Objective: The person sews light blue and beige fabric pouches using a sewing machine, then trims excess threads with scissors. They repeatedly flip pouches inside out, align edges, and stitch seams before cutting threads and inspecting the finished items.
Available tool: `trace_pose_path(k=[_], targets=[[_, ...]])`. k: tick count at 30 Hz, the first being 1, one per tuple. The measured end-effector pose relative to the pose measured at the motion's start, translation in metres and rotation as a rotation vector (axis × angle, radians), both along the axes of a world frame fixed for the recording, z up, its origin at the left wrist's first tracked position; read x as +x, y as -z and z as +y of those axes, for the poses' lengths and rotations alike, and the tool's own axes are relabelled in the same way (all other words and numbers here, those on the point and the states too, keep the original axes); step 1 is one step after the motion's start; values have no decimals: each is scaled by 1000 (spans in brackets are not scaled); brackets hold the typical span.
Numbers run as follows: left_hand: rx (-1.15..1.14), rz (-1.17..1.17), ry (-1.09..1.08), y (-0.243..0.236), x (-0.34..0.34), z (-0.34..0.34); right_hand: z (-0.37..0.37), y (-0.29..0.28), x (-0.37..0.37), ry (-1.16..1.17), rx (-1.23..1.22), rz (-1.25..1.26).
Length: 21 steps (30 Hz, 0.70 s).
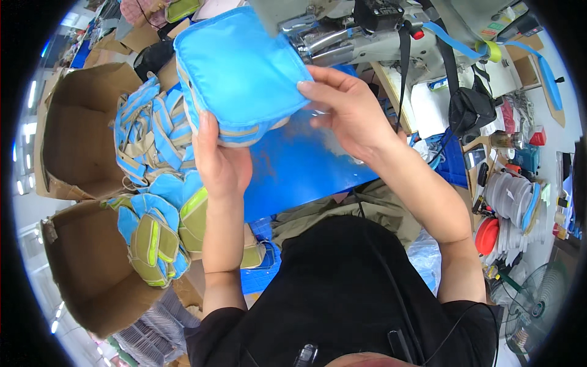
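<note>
I hold a light blue fabric pouch with olive trim up over a blue table surface. My left hand grips its lower edge from below. My right hand pinches its right side, fingers spread over the fabric. The pouch sits just in front of a grey sewing machine, whose head partly covers the pouch's top corner.
A heap of similar blue and olive pouches lies to my left, spilling over two open cardboard boxes. Spools of tape and zippers, a red lid and a fan stand at the right.
</note>
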State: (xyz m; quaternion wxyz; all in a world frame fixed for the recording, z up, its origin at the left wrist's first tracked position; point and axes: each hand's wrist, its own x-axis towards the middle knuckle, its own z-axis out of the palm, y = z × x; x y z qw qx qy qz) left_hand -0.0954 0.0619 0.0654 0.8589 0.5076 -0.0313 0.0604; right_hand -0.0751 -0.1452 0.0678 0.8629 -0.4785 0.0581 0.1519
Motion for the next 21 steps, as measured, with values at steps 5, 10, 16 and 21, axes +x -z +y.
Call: trace_pose_path(k=[5, 10, 16, 21], targets=[[-40, 14, 29, -13, 20, -5, 5, 8, 9, 88, 186, 77], [-23, 10, 58, -27, 37, -5, 18, 9, 14, 187, 340, 121], [-31, 4, 115, -21, 52, -3, 20, 14, 19, 249, 376, 76], [-37, -53, 211, -17, 55, 4, 26, 14, 20, 327, 411, 78]])
